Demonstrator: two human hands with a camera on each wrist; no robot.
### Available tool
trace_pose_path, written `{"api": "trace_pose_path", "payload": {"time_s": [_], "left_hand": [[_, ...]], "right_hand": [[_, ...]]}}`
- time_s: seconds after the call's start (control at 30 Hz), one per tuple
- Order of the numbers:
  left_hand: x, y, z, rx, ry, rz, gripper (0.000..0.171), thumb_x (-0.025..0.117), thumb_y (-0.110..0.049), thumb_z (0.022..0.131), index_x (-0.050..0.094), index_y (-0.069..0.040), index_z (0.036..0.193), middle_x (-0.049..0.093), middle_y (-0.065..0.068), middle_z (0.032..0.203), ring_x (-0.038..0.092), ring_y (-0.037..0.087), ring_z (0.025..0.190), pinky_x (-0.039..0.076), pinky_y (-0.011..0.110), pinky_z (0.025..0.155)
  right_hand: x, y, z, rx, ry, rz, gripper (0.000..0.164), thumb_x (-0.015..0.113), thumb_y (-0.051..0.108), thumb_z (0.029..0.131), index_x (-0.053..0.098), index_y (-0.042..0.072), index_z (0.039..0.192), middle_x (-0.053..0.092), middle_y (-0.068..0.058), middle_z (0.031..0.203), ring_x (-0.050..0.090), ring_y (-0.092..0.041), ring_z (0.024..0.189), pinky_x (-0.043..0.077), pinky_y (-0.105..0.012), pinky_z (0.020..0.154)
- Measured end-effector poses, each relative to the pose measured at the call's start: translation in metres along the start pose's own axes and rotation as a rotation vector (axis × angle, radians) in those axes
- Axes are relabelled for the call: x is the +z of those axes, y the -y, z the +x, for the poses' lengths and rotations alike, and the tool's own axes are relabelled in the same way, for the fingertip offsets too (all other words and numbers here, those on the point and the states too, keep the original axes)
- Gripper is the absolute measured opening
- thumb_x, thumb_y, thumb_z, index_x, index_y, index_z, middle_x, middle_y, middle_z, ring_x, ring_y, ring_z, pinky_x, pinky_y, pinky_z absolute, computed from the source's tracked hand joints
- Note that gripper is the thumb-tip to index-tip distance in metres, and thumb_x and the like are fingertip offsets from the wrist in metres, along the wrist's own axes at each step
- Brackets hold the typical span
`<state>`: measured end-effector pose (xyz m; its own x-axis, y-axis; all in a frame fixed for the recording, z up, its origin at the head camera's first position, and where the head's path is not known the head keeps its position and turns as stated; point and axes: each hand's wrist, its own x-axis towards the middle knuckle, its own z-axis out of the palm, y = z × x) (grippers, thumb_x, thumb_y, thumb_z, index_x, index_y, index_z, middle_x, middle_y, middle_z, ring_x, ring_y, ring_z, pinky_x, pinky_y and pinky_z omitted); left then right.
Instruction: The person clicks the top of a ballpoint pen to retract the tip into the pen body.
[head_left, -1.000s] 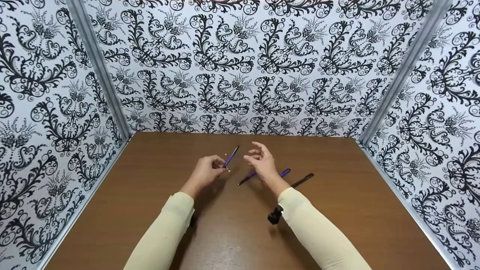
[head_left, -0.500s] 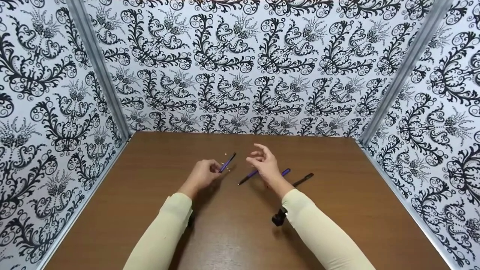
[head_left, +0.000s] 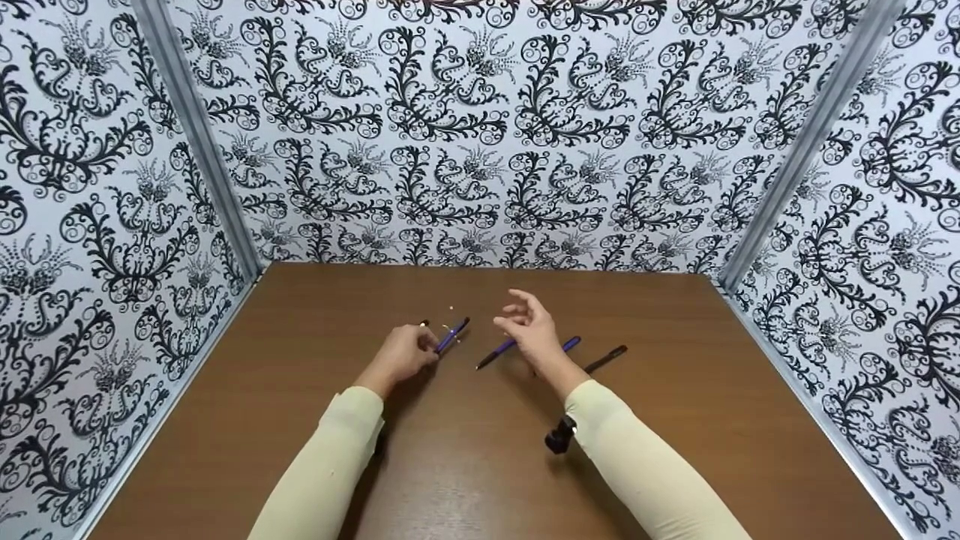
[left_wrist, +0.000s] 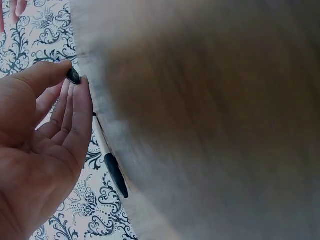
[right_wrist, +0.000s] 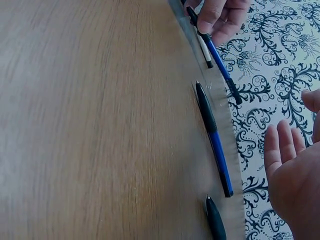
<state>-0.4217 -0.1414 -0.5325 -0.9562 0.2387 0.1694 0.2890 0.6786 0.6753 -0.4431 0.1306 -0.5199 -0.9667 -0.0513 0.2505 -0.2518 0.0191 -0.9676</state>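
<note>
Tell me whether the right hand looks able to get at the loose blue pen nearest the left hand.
Probably yes. The right hand looks empty and open, the loose blue pen lies close by on the table, and nothing rests on it. The left hand holds a different pen.

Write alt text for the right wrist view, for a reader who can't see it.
The left hand pinches a black-ended blue pen near a white pen. On the wooden table lie a second blue pen with a black grip and, cut off by the bottom edge, another black-gripped pen; the right hand holds nothing.
</note>
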Motion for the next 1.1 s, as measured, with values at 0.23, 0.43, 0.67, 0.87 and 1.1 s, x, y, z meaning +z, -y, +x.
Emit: {"api": "trace_pose_path", "payload": {"time_s": [0.23,0.43,0.67,0.87,1.1], "left_hand": [[0.0019,0.0015,0.0003,-0.007,0.007,0.018,0.011,0.084,0.000,0.094,0.083,-0.003,0.105,0.075,0.005,0.091,0.067,0.019,0.083,0.060,0.039,0.078],[0.0009,0.0000,0.0006,-0.037,0.008,0.017,0.012,0.083,0.000,0.095,0.084,-0.003,0.107,0.075,0.004,0.093,0.066,0.020,0.083,0.059,0.040,0.078],[0.0003,-0.0034,-0.0013,-0.056,-0.009,0.089,0.011,0.086,-0.002,0.092,0.085,-0.007,0.102,0.078,0.003,0.092,0.070,0.024,0.088,0.060,0.047,0.086],[0.0007,-0.0053,-0.0021,-0.080,-0.023,0.159,0.011,0.086,-0.005,0.091,0.086,-0.011,0.100,0.079,0.002,0.093,0.072,0.027,0.092,0.059,0.050,0.089],[-0.0001,-0.0066,-0.0031,-0.098,-0.026,0.174,0.013,0.086,-0.005,0.091,0.086,-0.012,0.101,0.078,0.002,0.094,0.072,0.028,0.094,0.059,0.052,0.088]], "right_hand": [[-0.0027,-0.0031,0.0002,-0.002,-0.003,0.019,0.061,0.081,-0.006,0.096,0.058,0.000,0.152,0.067,-0.017,0.120,0.069,-0.018,0.094,0.064,-0.031,0.079],[-0.0043,-0.0010,0.0000,0.001,-0.002,0.026,0.062,0.081,-0.006,0.095,0.057,0.001,0.153,0.067,-0.016,0.120,0.069,-0.018,0.093,0.063,-0.029,0.078],[-0.0069,0.0038,-0.0016,0.012,0.012,0.008,0.064,0.081,-0.003,0.097,0.056,0.004,0.155,0.067,-0.015,0.123,0.070,-0.020,0.097,0.064,-0.048,0.093],[-0.0079,0.0023,-0.0023,0.011,0.015,0.006,0.063,0.080,-0.004,0.098,0.056,0.003,0.155,0.067,-0.014,0.121,0.071,-0.019,0.097,0.060,-0.060,0.098],[-0.0077,0.0019,-0.0021,0.002,0.005,0.027,0.063,0.080,-0.006,0.096,0.056,0.001,0.154,0.067,-0.016,0.121,0.071,-0.019,0.095,0.065,-0.040,0.086]]}}
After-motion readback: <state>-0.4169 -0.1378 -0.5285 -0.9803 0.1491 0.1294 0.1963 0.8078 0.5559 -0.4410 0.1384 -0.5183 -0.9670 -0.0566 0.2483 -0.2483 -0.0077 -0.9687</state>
